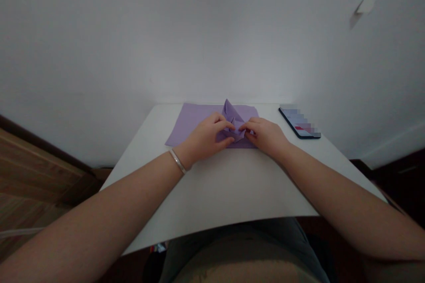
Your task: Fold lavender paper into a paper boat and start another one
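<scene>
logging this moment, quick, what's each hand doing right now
Left hand: partly closed, holding the folded purple paper at its left side.
Right hand: partly closed, pinching its right side.

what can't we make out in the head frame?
- Head: lower folds of folded purple paper, partly covered by left hand and right hand.
- Head: part of purple sheet, under folded paper and hands.
- Head: phone screen text, pixelated.
- Head: right forearm, cut off by right edge.
</scene>
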`<state>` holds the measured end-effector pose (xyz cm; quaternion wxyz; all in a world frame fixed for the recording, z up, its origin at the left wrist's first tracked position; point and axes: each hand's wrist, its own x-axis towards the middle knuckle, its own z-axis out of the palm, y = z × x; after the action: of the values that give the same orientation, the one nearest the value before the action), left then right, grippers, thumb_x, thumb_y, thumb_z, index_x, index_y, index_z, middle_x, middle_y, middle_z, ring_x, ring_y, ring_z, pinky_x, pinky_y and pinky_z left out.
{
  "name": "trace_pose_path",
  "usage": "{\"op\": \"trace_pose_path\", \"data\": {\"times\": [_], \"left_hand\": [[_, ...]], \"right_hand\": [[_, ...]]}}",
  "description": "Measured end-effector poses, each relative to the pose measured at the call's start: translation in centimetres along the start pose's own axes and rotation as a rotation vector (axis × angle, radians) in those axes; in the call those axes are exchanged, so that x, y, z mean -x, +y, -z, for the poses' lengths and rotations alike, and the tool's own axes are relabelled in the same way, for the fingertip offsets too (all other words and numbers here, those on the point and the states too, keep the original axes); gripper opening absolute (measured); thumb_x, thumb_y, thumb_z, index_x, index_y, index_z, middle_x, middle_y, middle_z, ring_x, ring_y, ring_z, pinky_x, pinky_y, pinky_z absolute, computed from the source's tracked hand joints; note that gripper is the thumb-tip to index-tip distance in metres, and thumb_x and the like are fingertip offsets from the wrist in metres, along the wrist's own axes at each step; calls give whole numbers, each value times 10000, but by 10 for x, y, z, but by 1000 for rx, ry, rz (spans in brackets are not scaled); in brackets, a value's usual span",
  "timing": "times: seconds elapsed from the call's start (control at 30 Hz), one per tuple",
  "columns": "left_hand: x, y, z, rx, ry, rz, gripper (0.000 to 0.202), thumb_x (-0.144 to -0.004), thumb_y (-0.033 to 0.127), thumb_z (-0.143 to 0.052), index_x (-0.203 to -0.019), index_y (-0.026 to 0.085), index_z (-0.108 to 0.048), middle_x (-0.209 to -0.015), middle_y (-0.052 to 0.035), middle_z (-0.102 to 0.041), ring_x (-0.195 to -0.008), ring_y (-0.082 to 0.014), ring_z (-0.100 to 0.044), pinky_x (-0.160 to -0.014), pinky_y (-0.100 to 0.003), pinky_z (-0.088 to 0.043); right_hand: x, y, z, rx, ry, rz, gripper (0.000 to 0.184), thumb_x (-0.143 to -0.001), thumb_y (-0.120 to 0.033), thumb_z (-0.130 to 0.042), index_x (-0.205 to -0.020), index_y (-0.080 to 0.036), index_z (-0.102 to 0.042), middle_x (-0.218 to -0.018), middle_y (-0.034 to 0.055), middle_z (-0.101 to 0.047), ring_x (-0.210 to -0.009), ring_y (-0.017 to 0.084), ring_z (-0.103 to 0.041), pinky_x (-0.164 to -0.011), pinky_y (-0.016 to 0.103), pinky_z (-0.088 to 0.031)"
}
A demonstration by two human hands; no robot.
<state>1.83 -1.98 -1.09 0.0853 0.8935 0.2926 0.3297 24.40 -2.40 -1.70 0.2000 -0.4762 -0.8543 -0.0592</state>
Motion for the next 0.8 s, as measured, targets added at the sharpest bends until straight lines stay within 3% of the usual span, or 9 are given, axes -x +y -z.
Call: {"op": "trace_pose_path", "data": {"times": [0.13, 0.23, 0.3, 0.43, 0.53, 0.63, 0.8], "left_hand": [[-1, 12, 4, -26, -42, -53, 333, -769, 379, -714, -1025, 181, -639, -950, -57, -546, -884, -186, -534, -812, -326, -469], [-2, 13, 5, -95, -1, -22, 194, -818, 313, -658, -953, 176, -631, -944, -51, -542, -847, -168, -531, -788, -310, -470], [-3, 9, 5, -94, 28, -16, 77, -843, 221, -601, -900, 174, -623, -937, -44, -539, -852, -155, -537, -801, -297, -473], [-3, -8, 7, -84, 43, 16, 82, -822, 122, -562, -854, 163, -624, -978, -53, -546, -926, -157, -546, -874, -307, -465], [-2, -21, 10, -85, 70, 95, 90, -807, 115, -551, -821, 156, -630, -994, -62, -554, -923, -161, -557, -873, -312, -472], [-1, -30, 11, -98, 27, 154, 122, -798, 114, -523, -824, 158, -634, -979, -61, -583, -887, -165, -570, -835, -313, -486], [1, -34, 11, -177, -2, 205, 151, -825, 172, -502, -847, 156, -650, -920, -68, -628, -868, -192, -582, -833, -340, -486]], "right_hand": [[0, -10, 6, 122, 29, 64, 155, -854, -241, -571, -922, -239, -710, -859, 41, -671, -792, 181, -569, -616, 280, -355], [0, -13, 6, 127, 81, 155, 155, -868, -270, -565, -882, -225, -712, -820, 45, -665, -757, 178, -548, -635, 291, -350], [0, -12, 5, 107, 108, 196, 167, -874, -281, -560, -851, -216, -713, -793, 42, -659, -735, 175, -535, -645, 297, -348], [2, -4, 2, 85, 123, 205, 148, -846, -307, -610, -861, -214, -724, -804, 44, -647, -744, 181, -519, -682, 308, -347], [4, 4, 0, 121, 147, 166, 148, -813, -340, -652, -867, -231, -736, -846, 52, -635, -772, 197, -505, -705, 329, -338], [5, 9, 0, 156, 155, 140, 122, -818, -323, -651, -851, -251, -745, -865, 54, -628, -776, 200, -483, -707, 339, -327], [4, 5, 1, 174, 176, 161, 130, -840, -318, -628, -830, -269, -748, -894, 57, -629, -815, 213, -478, -734, 355, -340]]}}
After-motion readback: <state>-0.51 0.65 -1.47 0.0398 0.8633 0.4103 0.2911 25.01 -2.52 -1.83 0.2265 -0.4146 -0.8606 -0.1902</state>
